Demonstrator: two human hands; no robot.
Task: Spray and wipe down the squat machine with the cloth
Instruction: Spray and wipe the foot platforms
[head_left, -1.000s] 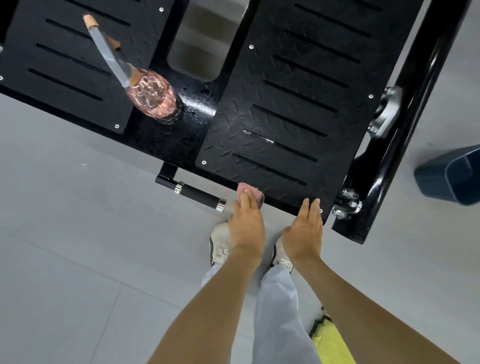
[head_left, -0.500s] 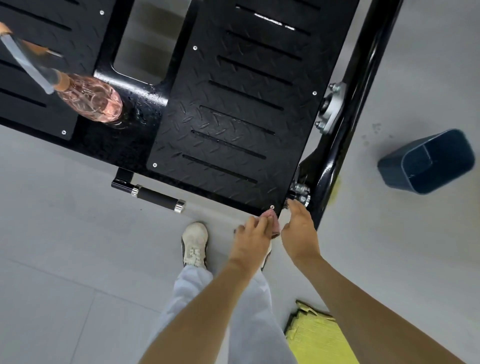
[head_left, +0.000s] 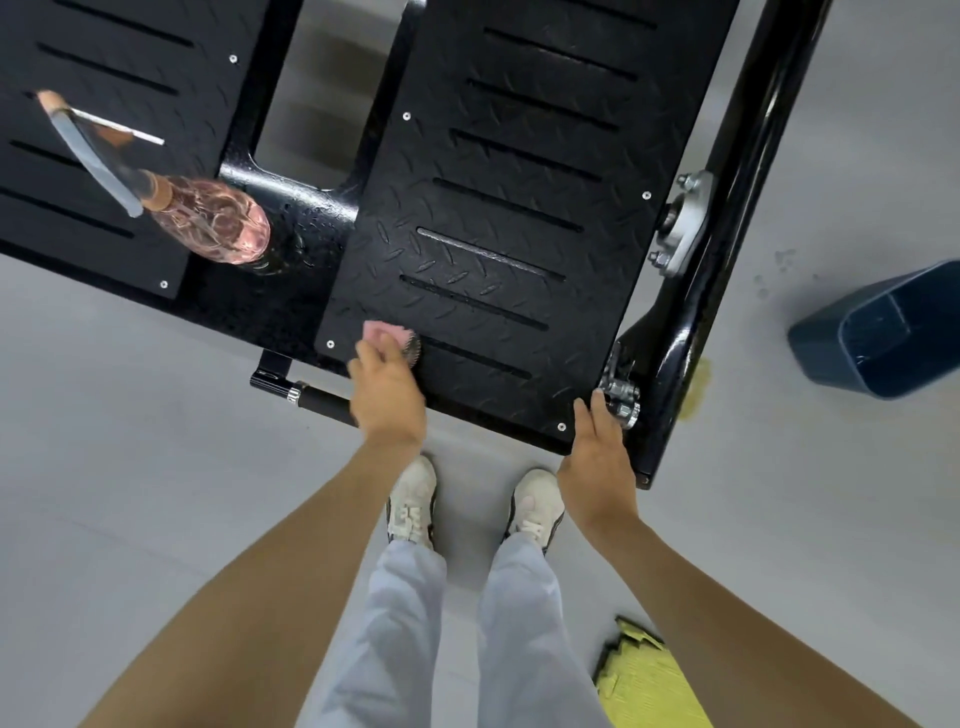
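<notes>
The squat machine's black checker-plate footplate (head_left: 498, 218) fills the upper middle of the head view. My left hand (head_left: 387, 387) presses a pink cloth (head_left: 382, 332) onto the near left part of that plate, fingers curled over it. My right hand (head_left: 597, 457) rests with straight fingers on the plate's near right corner, beside a chrome bolt (head_left: 621, 397). A pink spray bottle (head_left: 208, 218) with a grey nozzle stands on the frame between the two plates.
A second footplate (head_left: 104, 104) lies at the upper left. A short black handle (head_left: 311, 397) sticks out below the plate. The black side rail (head_left: 727, 208) runs along the right. A blue bin (head_left: 883, 332) and a yellow mat piece (head_left: 649, 680) sit on the grey floor.
My left hand has slid the cloth from the plate's near right corner leftward along the near edge. My right hand stays at the right corner.
</notes>
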